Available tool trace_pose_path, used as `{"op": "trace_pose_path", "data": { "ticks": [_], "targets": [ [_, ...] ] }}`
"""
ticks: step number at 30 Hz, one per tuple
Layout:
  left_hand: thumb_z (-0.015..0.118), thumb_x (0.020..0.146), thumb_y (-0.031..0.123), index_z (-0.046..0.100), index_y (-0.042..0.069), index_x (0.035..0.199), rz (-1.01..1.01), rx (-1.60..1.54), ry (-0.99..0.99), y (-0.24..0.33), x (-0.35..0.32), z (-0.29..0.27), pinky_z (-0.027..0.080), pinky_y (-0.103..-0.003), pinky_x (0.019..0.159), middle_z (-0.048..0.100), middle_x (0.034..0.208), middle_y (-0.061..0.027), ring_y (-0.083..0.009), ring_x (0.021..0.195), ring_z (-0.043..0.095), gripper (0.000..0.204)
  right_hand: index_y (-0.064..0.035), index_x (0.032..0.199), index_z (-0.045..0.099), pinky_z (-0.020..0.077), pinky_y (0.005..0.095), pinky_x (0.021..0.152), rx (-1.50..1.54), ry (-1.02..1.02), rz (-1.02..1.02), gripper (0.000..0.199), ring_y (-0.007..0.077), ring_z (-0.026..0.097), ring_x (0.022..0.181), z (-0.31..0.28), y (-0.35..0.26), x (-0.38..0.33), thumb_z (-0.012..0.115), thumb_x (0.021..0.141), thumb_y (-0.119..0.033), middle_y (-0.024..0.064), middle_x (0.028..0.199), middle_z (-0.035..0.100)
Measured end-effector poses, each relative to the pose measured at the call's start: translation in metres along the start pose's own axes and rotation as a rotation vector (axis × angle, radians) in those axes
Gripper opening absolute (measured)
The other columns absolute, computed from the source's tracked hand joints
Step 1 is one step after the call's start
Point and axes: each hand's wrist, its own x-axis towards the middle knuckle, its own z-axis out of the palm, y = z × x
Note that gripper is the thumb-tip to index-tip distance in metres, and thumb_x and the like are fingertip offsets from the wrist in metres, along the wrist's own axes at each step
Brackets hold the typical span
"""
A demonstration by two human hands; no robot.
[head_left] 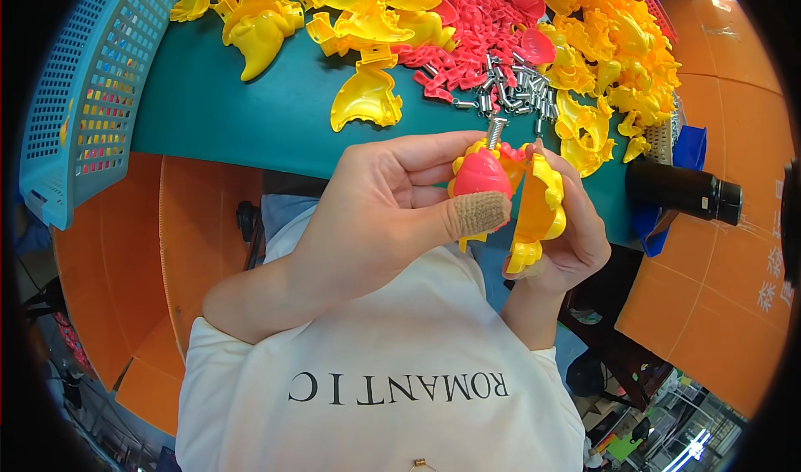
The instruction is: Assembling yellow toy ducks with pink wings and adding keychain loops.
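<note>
Together, hands (375, 192) (577, 234) grip a red dome (481, 176) and knobbly shell (546, 198).

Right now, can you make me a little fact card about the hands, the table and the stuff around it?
Left hand: holds a red rounded piece; thumb wears a tan cover
Right hand: holds a yellow shell
Spring: silver, just above the red rounded piece in the picture
Table: green, with yellow parts, red parts and loose springs
Left side: light blue basket
Right side: black bottle
</note>
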Motion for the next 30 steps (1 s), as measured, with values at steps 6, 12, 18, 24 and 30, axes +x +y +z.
{"op": "trace_pose_path", "data": {
  "ticks": [6,12,18,24,30],
  "targets": [
    [0.07,0.085,0.005,0.046,-0.009,0.13,-0.003,0.032,-0.017,-0.001,0.0,-0.001,0.053,-0.027,0.087,0.062,0.117,-0.0134,-0.0154,0.102,0.062,0.053,0.0008,0.121,0.058,0.0442,0.0501,0.097,-0.114,-0.036,-0.031,0.073,0.0391,0.06,0.108,0.003,-0.002,0.001,0.086,0.06,-0.028,0.0267,0.115,0.061],
    [0.069,0.085,0.004,0.043,-0.005,0.135,-0.003,0.055,-0.053,0.0,-0.003,0.0,0.053,-0.028,0.087,0.061,0.118,-0.0126,-0.0153,0.102,0.062,0.057,-0.0016,0.12,0.059,0.0447,0.0495,0.097,-0.066,-0.027,-0.032,0.07,0.0383,0.06,0.109,0.009,-0.002,0.001,0.087,0.06,-0.023,0.0249,0.116,0.062],
    [0.071,0.081,0.001,0.05,0.002,0.133,-0.093,0.039,-0.138,0.0,-0.006,-0.005,0.052,-0.026,0.086,0.061,0.119,-0.0107,-0.0141,0.101,0.062,0.056,-0.0057,0.119,0.061,0.0437,0.0506,0.097,-0.033,-0.008,-0.034,0.07,0.0417,0.057,0.113,0.006,-0.005,-0.008,0.089,0.057,-0.025,0.024,0.117,0.062],
    [0.073,0.075,-0.005,0.053,0.003,0.131,0.119,0.138,-0.196,-0.008,-0.005,-0.001,0.054,-0.027,0.085,0.054,0.127,-0.0139,-0.017,0.101,0.062,0.059,-0.0025,0.12,0.06,0.0368,0.0553,0.102,0.308,0.111,0.099,0.062,0.0468,0.049,0.121,0.013,-0.014,-0.003,0.08,0.07,-0.035,0.0282,0.12,0.058],
    [0.071,0.077,-0.007,0.053,0.002,0.13,0.134,0.096,-0.27,-0.009,-0.004,0.004,0.055,-0.029,0.089,0.049,0.13,-0.0136,-0.0187,0.108,0.059,0.056,0.0036,0.121,0.058,0.0324,0.0636,0.102,0.249,0.105,0.241,0.06,0.0433,0.053,0.117,0.011,-0.028,-0.008,0.071,0.08,-0.038,0.0282,0.118,0.059]
  ]
}}
